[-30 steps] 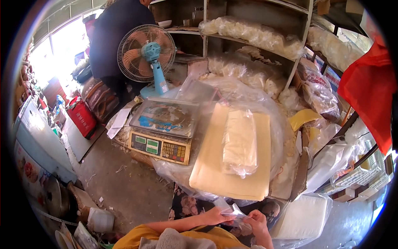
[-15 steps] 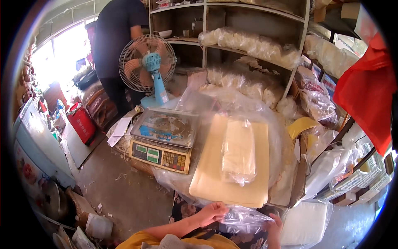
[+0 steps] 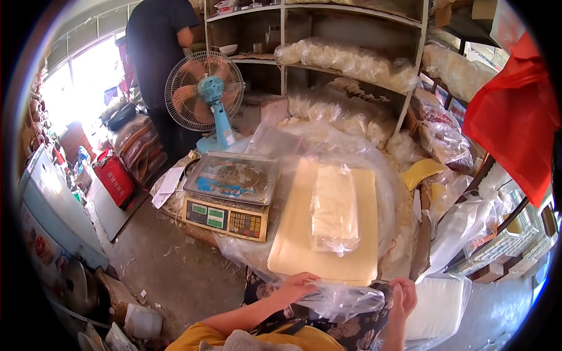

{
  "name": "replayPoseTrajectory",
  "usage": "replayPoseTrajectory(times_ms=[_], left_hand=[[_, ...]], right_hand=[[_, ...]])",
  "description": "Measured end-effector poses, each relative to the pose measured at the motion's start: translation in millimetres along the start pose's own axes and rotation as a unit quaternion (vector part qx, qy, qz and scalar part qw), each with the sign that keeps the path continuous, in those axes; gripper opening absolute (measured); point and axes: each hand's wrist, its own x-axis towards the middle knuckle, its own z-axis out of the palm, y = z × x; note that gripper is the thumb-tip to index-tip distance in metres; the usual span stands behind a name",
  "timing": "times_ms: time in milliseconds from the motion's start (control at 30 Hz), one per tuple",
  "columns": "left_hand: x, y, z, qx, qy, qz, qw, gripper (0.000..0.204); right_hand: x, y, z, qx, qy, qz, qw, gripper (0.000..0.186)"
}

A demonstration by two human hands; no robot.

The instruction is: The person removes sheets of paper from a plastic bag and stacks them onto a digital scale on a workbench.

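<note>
My left hand (image 3: 297, 287) pinches the left end of a clear plastic bag (image 3: 342, 300) above my lap. Just beyond the bag's right end is my right hand (image 3: 403, 297), its fingers curled together; whether a thin bit of plastic is in them cannot be made out. Directly beyond the bag lies a stack of cream-coloured sheets (image 3: 287, 248) on the plastic-covered work surface. On top of the stack rests a narrower pale bundle in clear wrapping (image 3: 335, 207).
A digital scale (image 3: 225, 216) with a stained tray stands left of the sheets. Behind it is a blue fan (image 3: 211, 90); a person in dark clothes (image 3: 155, 64) stands further back. Shelves (image 3: 351, 73) hold bagged goods. A white wrapped block (image 3: 436, 307) sits low at right, under a hanging red bag (image 3: 515, 117).
My right hand has moved up and to the right, off the bag's right end. My left hand has shifted slightly left and up, still on the bag, which now spreads wider.
</note>
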Motion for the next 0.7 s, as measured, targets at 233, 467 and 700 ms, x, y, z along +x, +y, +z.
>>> replayPoseTrajectory(times_ms=[233,467,700], left_hand=[[13,40,4,-0.164,-0.038,-0.009,0.986,0.034],[0,52,-11,0.400,0.132,0.523,0.741,0.048],[-5,64,-16,0.353,-0.292,-0.009,0.889,0.025]], right_hand=[[-19,78,42,-0.223,-0.439,-0.198,0.848,0.036],[24,26,46,-0.337,-0.683,-0.046,0.647,0.054],[61,-17,18,-0.147,-0.692,0.255,0.659,0.020]])
